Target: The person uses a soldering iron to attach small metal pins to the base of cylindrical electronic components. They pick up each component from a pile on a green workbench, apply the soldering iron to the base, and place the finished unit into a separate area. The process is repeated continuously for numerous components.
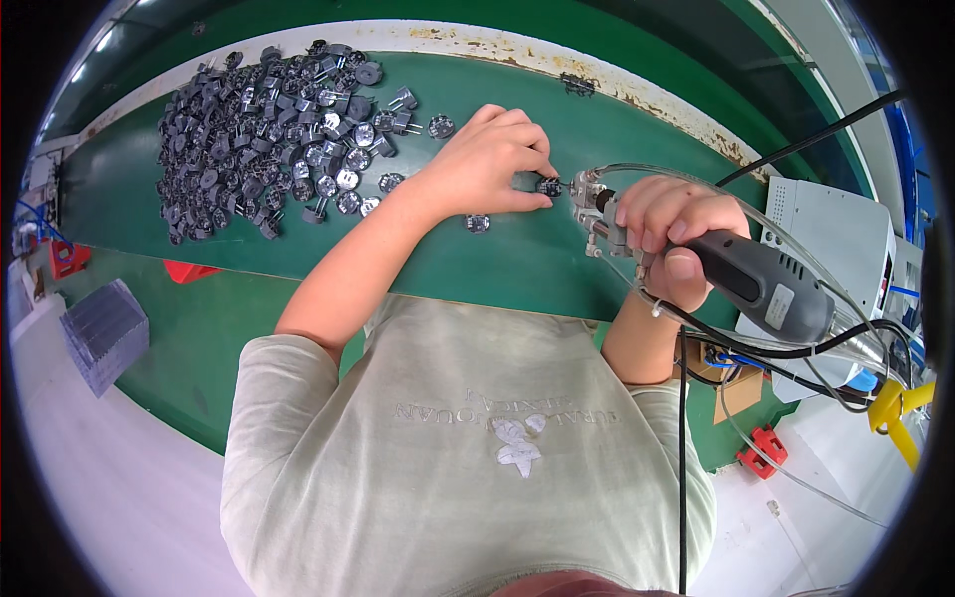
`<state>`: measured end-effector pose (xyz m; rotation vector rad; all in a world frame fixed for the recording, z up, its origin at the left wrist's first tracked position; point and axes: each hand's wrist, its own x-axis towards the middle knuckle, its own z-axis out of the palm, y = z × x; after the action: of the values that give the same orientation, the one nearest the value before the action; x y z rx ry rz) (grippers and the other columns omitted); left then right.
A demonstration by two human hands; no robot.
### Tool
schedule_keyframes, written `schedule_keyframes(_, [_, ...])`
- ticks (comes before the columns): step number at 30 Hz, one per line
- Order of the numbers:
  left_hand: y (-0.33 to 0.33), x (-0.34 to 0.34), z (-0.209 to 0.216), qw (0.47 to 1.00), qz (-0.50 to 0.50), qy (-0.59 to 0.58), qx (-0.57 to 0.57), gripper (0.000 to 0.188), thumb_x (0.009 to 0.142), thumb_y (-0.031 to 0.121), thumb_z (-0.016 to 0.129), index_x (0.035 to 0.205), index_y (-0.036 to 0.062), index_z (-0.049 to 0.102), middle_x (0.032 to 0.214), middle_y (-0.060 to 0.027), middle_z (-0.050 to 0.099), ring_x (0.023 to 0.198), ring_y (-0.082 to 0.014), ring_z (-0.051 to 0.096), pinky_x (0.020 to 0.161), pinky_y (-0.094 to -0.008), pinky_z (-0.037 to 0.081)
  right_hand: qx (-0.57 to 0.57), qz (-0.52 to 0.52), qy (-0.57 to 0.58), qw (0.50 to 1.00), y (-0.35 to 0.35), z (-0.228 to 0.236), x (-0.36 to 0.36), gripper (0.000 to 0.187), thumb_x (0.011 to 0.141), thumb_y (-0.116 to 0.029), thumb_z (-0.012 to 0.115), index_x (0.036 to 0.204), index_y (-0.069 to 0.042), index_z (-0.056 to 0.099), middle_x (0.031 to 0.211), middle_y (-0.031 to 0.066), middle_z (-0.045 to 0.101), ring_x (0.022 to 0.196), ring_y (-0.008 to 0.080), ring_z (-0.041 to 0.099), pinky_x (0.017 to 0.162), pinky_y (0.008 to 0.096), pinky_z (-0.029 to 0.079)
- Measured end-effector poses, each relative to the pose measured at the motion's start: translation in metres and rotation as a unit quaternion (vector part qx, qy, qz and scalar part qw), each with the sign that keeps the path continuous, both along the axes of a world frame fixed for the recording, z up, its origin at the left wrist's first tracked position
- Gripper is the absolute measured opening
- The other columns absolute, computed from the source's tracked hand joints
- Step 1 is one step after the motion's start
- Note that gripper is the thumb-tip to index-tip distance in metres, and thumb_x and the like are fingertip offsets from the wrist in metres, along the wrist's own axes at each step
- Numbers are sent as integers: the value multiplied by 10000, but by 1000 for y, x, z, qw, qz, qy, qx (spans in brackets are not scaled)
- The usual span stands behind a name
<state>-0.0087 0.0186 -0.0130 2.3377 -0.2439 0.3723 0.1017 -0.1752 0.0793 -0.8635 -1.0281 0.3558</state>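
Small dark part (548, 186) sits at the left hand's (489, 164) fingertips, right by the metal head (600, 207) on the gray power tool (766, 284); looks mid-work, contact unclear. Left thumb and fingers pinch it, forearm slanting up from lower left. Right hand (686, 214) grips the tool's front, fingers curled over. One loose part (477, 224) lies just below the left hand, finished or not, can't tell. Big pile (259, 129) farther left of that hand, probably lots left.

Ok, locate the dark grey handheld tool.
In the head view, the tool is right of centre, in the right hand, its metal end by the small dark part at the left hand.
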Motion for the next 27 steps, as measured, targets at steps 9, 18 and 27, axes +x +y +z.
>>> schedule_keyframes(9, [1,0,-1,1000,-5,12,2,305,712,294,886,959,145,790,970,40,636,1018,-195,584,957,-372,397,-16,0,-26,1000,-1,4,1,294,905,-225,778,948,-51,546,685,62,582,558,200,572,586,400,536])
schedule_keyframes(18, [0,0,4,998,2,-16,-57,269,741,250,864,974,148,777,1037,16,645,1029,-212,588,984,-377,389,11,42,-35,998,-10,21,2,306,926,-256,749,983,-55,525,717,67,593,576,213,587,582,404,533])
schedule_keyframes(27, [0,1,1,993,-54,-45,-95,144,761,158,838,879,141,757,970,42,665,1002,-200,593,1012,-401,374,14,56,-46,997,-14,30,1,301,922,-240,756,1007,-68,525,751,67,607,600,217,608,597,414,543])
